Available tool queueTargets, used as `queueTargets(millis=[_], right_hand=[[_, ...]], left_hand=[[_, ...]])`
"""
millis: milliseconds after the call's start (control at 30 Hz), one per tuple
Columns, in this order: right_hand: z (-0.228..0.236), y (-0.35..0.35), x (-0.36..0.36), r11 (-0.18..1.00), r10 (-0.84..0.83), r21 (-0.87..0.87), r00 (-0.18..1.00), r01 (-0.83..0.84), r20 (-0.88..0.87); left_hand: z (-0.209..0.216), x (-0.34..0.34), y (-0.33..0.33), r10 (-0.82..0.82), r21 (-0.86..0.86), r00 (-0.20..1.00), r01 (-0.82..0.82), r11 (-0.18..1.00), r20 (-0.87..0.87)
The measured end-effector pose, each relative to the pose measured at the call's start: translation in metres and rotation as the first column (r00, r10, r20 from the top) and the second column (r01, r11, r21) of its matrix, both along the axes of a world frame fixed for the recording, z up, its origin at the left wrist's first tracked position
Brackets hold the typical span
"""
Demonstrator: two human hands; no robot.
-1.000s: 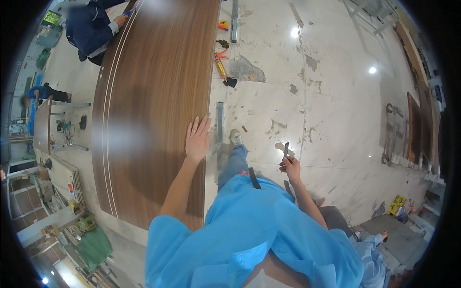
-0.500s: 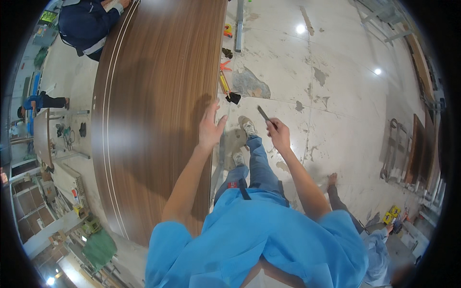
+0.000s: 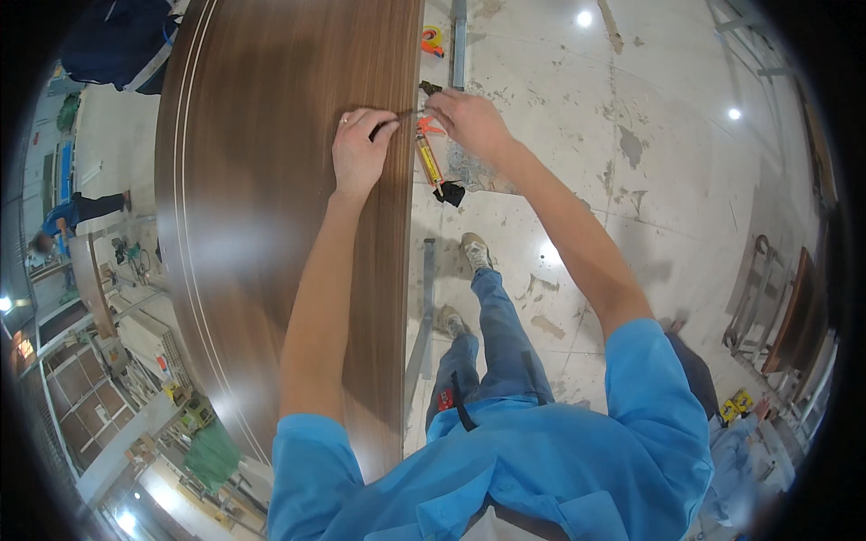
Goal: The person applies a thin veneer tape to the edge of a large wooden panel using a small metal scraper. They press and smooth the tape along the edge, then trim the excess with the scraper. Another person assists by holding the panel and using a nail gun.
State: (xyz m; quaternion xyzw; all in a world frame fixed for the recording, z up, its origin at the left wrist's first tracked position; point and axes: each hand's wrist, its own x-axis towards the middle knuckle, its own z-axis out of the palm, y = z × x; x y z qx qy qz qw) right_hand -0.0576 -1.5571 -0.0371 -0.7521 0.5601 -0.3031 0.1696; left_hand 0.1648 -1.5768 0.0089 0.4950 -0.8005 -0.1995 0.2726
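Observation:
A wide wood-grain panel (image 3: 298, 198) lies along my left. Over its right edge my left hand (image 3: 356, 153) is closed, thumb and fingers pinched together; what they hold, if anything, is too small to tell. My right hand (image 3: 471, 124) reaches across just beyond that edge, its fingers closed on a slim dark knife-like tool (image 3: 412, 114). The tool spans the gap between my two hands, its far end at my left fingertips. Whether its tip touches the panel I cannot tell.
Below my right hand, a caulking gun (image 3: 429, 160) with a yellow tube and a black cloth (image 3: 449, 193) lie on the floor. Metal bars (image 3: 458, 54) lie beside the panel. A person in dark clothes (image 3: 115, 41) bends at the panel's far left. Others are farther off.
Both hands have moved forward, away from my body. The right one has swung left with the tool to meet the left, whose spread fingers have closed into a pinch.

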Motion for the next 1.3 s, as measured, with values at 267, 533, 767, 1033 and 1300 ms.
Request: queueTargets(millis=[267,533,767,1033,1300], right_hand=[[-0.007,-0.08,-0.017,0.988,-0.099,-0.121,0.994,0.093,-0.049],[-0.013,-0.038,-0.004,0.999,-0.033,-0.031,0.998,0.031,-0.061],[-0.008,0.012,0.021,1.0,-0.013,0.024,0.997,0.015,-0.076],[-0.011,0.068,0.054,1.0,-0.018,-0.012,0.997,0.017,-0.072],[-0.006,0.14,0.084,0.999,-0.032,0.022,0.988,0.036,-0.15]], left_hand=[[-0.023,-0.029,-0.075,0.051,-0.128,0.994,-0.063,0.99,-0.091],[-0.022,-0.013,-0.041,0.053,-0.103,0.991,-0.066,0.992,-0.121],[-0.022,0.009,0.01,0.074,-0.084,0.982,-0.09,0.992,-0.175],[-0.025,0.045,0.068,0.041,-0.072,0.981,-0.056,0.996,-0.19],[-0.023,0.074,0.139,0.06,-0.059,0.979,-0.073,0.996,-0.195]])
